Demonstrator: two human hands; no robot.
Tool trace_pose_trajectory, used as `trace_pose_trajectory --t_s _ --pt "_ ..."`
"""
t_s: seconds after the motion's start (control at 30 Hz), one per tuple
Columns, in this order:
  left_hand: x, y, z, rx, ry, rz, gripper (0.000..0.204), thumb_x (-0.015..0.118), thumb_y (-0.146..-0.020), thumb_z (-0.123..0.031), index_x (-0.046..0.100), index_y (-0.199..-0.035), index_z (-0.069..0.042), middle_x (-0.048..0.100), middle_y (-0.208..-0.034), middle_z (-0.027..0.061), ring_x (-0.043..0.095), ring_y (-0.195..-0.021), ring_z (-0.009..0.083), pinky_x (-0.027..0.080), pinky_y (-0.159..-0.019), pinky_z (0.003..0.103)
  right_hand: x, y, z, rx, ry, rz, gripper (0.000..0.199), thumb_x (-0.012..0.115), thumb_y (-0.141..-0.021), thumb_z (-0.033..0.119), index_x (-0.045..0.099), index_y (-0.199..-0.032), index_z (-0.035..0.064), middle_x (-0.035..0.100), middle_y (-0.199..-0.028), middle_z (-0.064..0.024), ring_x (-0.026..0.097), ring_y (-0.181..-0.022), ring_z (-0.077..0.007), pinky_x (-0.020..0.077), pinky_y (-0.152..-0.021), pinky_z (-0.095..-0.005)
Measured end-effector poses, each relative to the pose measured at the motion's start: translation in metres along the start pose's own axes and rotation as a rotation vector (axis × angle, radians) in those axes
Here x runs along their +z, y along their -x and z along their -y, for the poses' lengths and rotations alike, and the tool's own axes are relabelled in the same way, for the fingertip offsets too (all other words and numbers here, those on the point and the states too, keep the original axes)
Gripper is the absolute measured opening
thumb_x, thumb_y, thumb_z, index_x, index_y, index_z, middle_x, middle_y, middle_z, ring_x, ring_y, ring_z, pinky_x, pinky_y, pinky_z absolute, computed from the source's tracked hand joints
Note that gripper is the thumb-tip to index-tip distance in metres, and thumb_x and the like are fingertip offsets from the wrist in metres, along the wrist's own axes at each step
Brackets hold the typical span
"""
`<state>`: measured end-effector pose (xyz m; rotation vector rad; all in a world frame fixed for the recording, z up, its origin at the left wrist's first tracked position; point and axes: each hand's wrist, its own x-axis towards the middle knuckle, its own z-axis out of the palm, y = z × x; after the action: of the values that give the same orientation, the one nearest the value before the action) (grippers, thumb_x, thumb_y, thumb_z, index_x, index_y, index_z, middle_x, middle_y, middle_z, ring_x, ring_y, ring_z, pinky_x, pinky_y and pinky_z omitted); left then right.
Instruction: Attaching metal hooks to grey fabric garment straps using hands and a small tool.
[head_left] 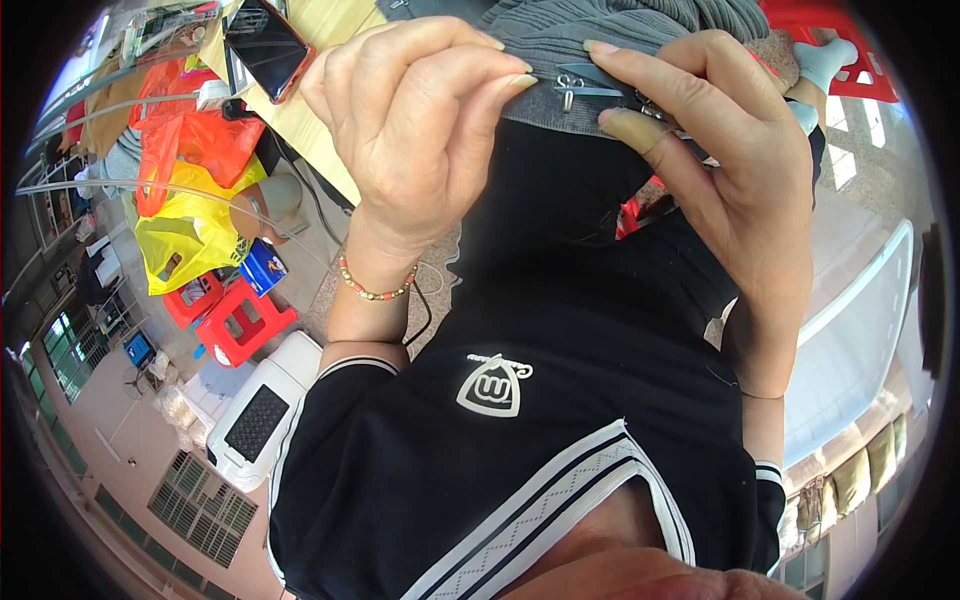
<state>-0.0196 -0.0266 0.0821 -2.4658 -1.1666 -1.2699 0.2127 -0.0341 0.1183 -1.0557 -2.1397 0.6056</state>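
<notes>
My right hand (735, 140) holds a small pair of thread snips (603, 91), their two blades apart and pointing left. A yellowish cover wraps the tip of its thumb. Close to the blades, a small silvery metal piece (568, 92), perhaps a hook or clasp, lies against dark grey ribbed fabric (540, 105) gathered over my lap. Just left of it, my left hand (415, 125) is closed in a pinch, thumb against fingertips. Whatever sits between those fingertips is too small to make out. A beaded bracelet (378, 293) circles the left wrist.
A phone (265, 50) rests on a pale wooden surface (310, 130) at upper left. Orange (185, 140) and yellow plastic bags (185, 240), a blue box (264, 267) and red stools (240, 322) are left. At upper right shows a foot in a pale sock (828, 62).
</notes>
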Motion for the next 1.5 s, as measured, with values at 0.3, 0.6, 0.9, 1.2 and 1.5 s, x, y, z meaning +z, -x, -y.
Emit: trace_pose_trajectory --t_s 0.3,0.6,0.9,1.2,1.5 --pt "-0.011 -0.008 -0.011 -0.007 0.009 0.093 0.008 0.071 -0.089 -0.01 0.07 -0.097 -0.009 0.068 -0.097 0.0066 0.058 -0.094 0.0211 0.041 -0.087 0.031 0.001 0.0 0.0 -0.009 -0.002 0.001 0.041 0.078 -0.078 0.002 0.072 -0.118 0.005 0.054 -0.087 -0.0014 0.048 -0.071 -0.0107 0.0381 -0.061 -0.024" --pt "-0.008 -0.008 -0.017 -0.063 0.057 0.046 0.011 0.074 -0.082 -0.013 0.069 -0.092 -0.014 0.067 -0.093 -0.0003 0.058 -0.089 0.019 0.037 -0.084 0.034 -0.017 -0.019 0.021 0.215 -0.058 0.117 0.028 0.081 -0.074 0.008 0.074 -0.101 0.004 0.058 -0.079 -0.0056 0.058 -0.065 -0.0183 0.0442 -0.052 -0.0306" --pt "-0.021 -0.019 -0.024 0.055 0.214 0.249 0.016 0.074 -0.085 -0.019 0.067 -0.084 -0.005 0.06 -0.1 0.0116 0.058 -0.094 0.0238 0.046 -0.09 0.038 -0.016 0.005 -0.014 0.295 -0.367 -0.305 0.029 0.076 -0.085 0.007 0.071 -0.112 -0.003 0.063 -0.084 -0.0034 0.056 -0.074 -0.0088 0.0427 -0.065 -0.0218" --pt "-0.002 -0.027 -0.041 -0.058 0.027 0.311 0.031 0.088 -0.069 -0.013 0.077 -0.098 -0.012 0.064 -0.112 0.0057 0.058 -0.106 0.0218 0.044 -0.092 0.034 -0.02 0.04 -0.024 0.368 -0.374 -0.229 0.033 0.078 -0.083 0.007 0.071 -0.114 -0.0027 0.065 -0.087 -0.0051 0.054 -0.075 -0.0101 0.0416 -0.065 -0.024" --pt "0.009 -0.027 -0.037 0.019 -0.035 0.224 0.016 0.082 -0.074 -0.011 0.073 -0.088 -0.013 0.069 -0.097 -0.0019 0.06 -0.092 0.0185 0.037 -0.086 0.033 -0.01 0.043 -0.021 0.231 -0.362 -0.202 0.04 0.082 -0.078 0.006 0.071 -0.116 0.0011 0.064 -0.087 -0.0076 0.058 -0.074 -0.0163 0.0433 -0.062 -0.0269"
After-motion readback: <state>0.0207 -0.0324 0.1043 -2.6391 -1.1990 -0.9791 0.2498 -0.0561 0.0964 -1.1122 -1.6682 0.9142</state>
